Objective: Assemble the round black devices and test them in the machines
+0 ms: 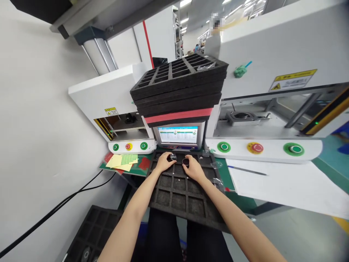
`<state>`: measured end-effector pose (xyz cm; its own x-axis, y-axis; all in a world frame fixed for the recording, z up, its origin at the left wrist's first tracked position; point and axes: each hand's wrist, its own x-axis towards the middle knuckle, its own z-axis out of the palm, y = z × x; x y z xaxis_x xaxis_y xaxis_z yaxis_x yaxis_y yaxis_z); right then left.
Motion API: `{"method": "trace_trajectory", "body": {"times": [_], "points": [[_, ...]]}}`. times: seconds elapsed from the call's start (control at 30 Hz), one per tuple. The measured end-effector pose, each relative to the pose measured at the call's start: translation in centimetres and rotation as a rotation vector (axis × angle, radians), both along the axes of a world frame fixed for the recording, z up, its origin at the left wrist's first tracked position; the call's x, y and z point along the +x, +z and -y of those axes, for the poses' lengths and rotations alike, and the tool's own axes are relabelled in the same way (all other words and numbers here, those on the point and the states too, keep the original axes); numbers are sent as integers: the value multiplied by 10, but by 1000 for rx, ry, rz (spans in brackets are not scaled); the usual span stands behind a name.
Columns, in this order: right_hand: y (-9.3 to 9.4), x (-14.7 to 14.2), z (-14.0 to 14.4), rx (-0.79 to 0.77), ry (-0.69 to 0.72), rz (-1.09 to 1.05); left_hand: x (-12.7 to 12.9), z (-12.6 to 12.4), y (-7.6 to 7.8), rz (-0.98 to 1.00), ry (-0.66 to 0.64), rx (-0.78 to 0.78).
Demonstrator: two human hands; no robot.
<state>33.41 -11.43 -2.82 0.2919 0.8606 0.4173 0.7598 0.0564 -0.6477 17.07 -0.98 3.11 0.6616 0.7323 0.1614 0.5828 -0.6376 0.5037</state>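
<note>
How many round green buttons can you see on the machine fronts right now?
4. Two on the left machine's panel, either side of its red button. Two on the right machine's panel, flanking its red button. Others may be hidden.

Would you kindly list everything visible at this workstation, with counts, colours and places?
foam tray: one, black, before the person
round parts: two, dark, at the tray's far end
stacked trays: several, black, above the screen
screen: one, lit, centre
green buttons: four, on the machine fronts
red buttons: two, between the green ones
sticker sheets: yellow and green-dotted, left
pen: one, on white paper
left hand: on one part
right hand: on the other
</note>
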Motion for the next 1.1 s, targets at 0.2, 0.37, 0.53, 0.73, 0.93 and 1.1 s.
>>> {"method": "trace_trajectory", "body": {"times": [0.2, 0.37, 0.53, 0.73, 0.93, 1.1], "points": [[2, -2, 1, -3, -10, 16, -1, 2, 5, -19, -9, 46], [5, -3, 1, -5, -16, 40, -1, 0, 9, -38, -58, 57], [5, -6, 1, -25, -37, 67, 0, 4, 8, -38, -62, 52], [26, 11, 17, 64, -50, 147, -23, -26, 29, -22, 45, 112], [62, 130, 53, 196, -96, 231, -81, -153, 87, -86, 409, 213], [84, 248, 34, 55, -445, 278, -83, -239, 113, -104, 562, 298]]}}
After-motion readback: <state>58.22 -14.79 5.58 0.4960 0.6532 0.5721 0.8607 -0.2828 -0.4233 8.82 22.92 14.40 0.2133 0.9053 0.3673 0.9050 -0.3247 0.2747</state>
